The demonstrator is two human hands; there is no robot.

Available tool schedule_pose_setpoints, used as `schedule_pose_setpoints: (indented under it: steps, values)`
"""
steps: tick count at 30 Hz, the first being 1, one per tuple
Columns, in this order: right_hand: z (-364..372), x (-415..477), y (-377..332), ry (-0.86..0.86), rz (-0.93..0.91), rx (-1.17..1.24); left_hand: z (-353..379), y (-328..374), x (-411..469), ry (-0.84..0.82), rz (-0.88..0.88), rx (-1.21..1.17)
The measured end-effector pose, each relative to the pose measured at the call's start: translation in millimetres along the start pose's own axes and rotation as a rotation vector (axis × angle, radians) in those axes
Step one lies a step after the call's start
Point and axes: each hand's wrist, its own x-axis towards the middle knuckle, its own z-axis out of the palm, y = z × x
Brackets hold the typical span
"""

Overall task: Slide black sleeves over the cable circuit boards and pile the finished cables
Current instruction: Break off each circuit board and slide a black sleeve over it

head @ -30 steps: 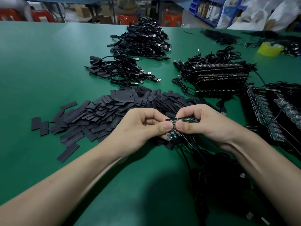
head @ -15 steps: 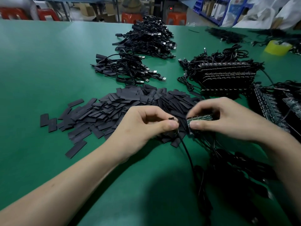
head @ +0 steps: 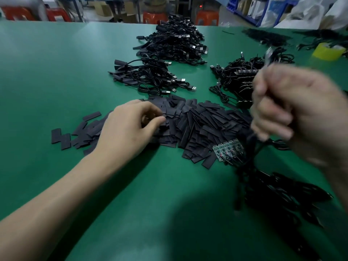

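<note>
My left hand (head: pixel 130 129) rests on the left part of a spread heap of flat black sleeves (head: pixel 203 121), thumb and fingertips pinching one sleeve. My right hand (head: pixel 293 110), blurred by motion, is raised at the right and grips a black cable (head: pixel 268 55) whose plug end sticks up above the fist. A green strip of circuit boards (head: pixel 226 150) lies on the table at the heap's right edge, its black leads running into a tangle of cables (head: pixel 278 194) below my right arm.
A small pile of sleeved cables (head: pixel 150 76) lies beyond the sleeves, a bigger cable pile (head: pixel 175 44) behind it. Stacked board strips with cables (head: pixel 237 76) sit at the right. A yellow tape roll (head: pixel 327 50) stands far right. Red stools line the far edge.
Both hands held boards together in front of me. Now the board strip lies on the table, my left hand has moved left onto the sleeves, and my right hand has lifted with a cable.
</note>
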Motion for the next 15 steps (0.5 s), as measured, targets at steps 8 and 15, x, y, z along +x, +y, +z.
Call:
schedule_pose_setpoints:
  steps: [8,15]
  values:
    - [18,16,-16,0.03,-0.135,-1.388,3,-20,40,-0.015,0.069,0.215]
    - [38,14,42,-0.218,0.191,-1.302,7,-17,50,-0.136,0.193,0.317]
